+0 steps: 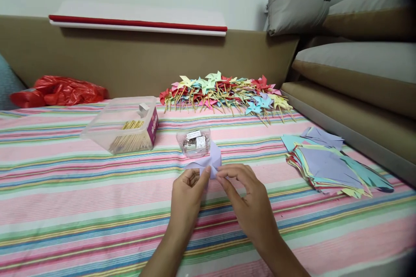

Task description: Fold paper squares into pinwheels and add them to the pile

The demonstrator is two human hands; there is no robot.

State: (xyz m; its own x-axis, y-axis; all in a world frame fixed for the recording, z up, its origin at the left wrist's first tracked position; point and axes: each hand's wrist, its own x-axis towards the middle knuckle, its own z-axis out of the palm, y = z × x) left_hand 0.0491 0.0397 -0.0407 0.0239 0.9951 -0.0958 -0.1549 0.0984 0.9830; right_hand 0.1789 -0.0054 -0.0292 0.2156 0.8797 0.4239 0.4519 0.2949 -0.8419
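A lilac paper pinwheel [214, 156], partly folded, is held up over the striped cloth in front of me. My left hand [190, 188] is closed on its left side, with the thumb pressed near the middle. The thumb and forefinger of my right hand [245, 186] pinch at the pinwheel's right edge; whether something small is also between them I cannot tell. My fingers hide part of the paper. Just behind the pinwheel stands a clear plastic tub [194, 143] of small dark metal pieces with white labels.
A clear box [130, 138] of thin wooden sticks lies to the left. Many finished pinwheels [221, 91] on sticks are heaped at the back. Cut coloured paper sheets [328, 164] are stacked at right, beside piled cushions [357, 65]. A red plastic bag [68, 91] lies back left.
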